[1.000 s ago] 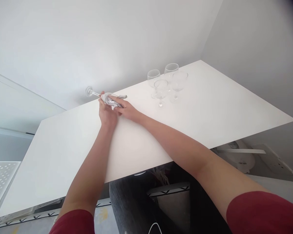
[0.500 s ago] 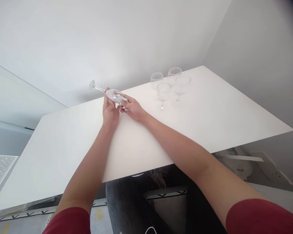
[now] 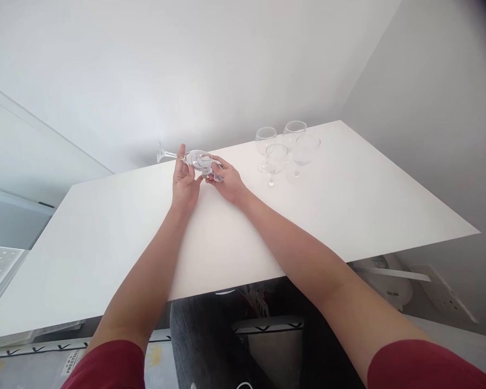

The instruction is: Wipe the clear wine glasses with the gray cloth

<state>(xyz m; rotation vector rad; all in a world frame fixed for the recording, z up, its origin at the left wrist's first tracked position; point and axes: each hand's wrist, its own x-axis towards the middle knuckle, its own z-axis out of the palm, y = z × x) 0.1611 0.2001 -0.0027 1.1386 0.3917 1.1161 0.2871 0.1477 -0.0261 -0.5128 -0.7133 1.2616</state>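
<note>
A clear wine glass [image 3: 193, 157] lies on its side in the air, its foot pointing left and its mouth toward my right hand. My left hand [image 3: 185, 182] holds it where stem and bowl meet, with one finger raised beside the stem. My right hand [image 3: 229, 181] is closed on a white cloth [image 3: 217, 174] at the rim, the thumb on top. Part of the cloth seems to be inside the bowl; the clear glass makes this hard to tell. Both hands are above the white table [image 3: 227, 243].
Several clear stemmed glasses [image 3: 276, 158] stand upright, close together, toward the table's back edge, right of my hands. A white wall [image 3: 210, 70] rises behind the table. A white power socket [image 3: 443, 292] is at the lower right, below the table top.
The glass has turned slightly, so its stem now lies nearly level and its foot shows edge-on. A left-hand finger has lifted away from the stem. The view has shifted a little.
</note>
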